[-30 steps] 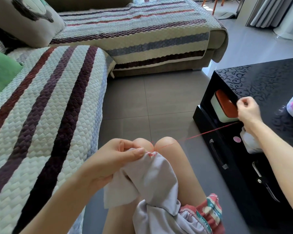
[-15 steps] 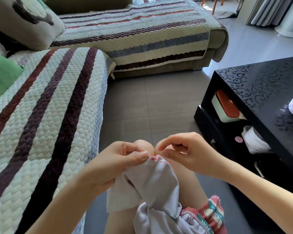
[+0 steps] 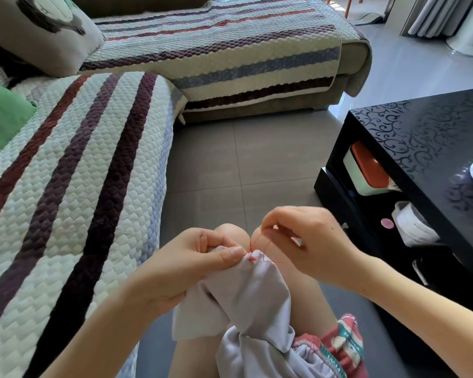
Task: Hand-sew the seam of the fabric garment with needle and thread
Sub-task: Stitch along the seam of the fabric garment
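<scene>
A pale lilac fabric garment [image 3: 251, 298] lies over my knees, its bunched top edge showing red stitches. My left hand [image 3: 202, 266] pinches that edge between thumb and fingers, just left of the stitches. My right hand [image 3: 309, 241] hovers just right of the seam with thumb and forefinger pinched together above it. A red thread [image 3: 260, 245] loops from those fingertips down into the stitches. The needle itself is too thin to make out in the pinch.
A striped quilted sofa cover [image 3: 74, 192] runs along my left and across the back. A black glossy coffee table [image 3: 421, 148] stands close on my right, with a red-lidded box [image 3: 366, 170] and a white container [image 3: 413, 225] on its lower shelf. Grey floor tiles [image 3: 238, 156] lie ahead.
One second ago my right hand was stretched far right over the table edge, pulling the thread taut. It has come back to the seam, and the thread now hangs in a slack loop.
</scene>
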{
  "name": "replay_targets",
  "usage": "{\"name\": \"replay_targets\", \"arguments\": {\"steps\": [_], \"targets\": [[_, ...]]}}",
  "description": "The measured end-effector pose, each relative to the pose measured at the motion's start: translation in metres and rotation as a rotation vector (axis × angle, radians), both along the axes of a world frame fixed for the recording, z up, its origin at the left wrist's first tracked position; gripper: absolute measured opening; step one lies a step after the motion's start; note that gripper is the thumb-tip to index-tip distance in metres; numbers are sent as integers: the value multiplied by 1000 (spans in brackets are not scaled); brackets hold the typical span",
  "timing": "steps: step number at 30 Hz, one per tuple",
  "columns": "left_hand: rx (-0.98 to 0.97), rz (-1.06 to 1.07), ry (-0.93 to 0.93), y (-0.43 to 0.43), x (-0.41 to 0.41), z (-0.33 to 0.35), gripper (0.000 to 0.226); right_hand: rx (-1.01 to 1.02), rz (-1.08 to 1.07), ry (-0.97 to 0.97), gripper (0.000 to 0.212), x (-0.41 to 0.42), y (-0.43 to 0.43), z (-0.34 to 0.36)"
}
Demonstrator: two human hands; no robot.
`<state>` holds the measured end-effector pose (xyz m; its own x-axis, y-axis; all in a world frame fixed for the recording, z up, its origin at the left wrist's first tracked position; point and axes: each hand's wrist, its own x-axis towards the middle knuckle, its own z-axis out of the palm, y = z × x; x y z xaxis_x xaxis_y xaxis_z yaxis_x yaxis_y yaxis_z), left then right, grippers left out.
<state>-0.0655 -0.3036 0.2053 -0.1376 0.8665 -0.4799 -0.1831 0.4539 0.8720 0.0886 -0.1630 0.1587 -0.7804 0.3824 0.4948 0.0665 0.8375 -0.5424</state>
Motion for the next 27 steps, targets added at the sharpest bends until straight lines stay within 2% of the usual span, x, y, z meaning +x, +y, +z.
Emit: {"name": "replay_targets", "arguments": {"steps": [3,7,12,14,16,18,20,22,27], "targets": [[4,-9,5,-2,-1,0,14,272,-198,32,25,-1,28,-12],[10,-13,2,-3,-1,0,15,304,-424,-69,27,4,74,-32],[12,-8,-34,-3,-1,1,13,269,-396,-104,30,2,79,-38],[21,-9,-49,-3,0,2,13,158,-376,-81,27,0,67,-31],[45,-14,-58,-3,1,3,14,-72,-268,-58,29,0,47,-17],[81,-23,-61,-4,3,3,14,-399,-30,-43,36,1,24,0],[135,-31,-56,-4,4,4,13,-673,213,-108,33,3,5,10],[184,-50,5,-5,7,5,15,-804,364,-190,25,2,-5,14],[259,-73,206,-10,6,3,17,-918,366,-134,23,6,-13,18]]}}
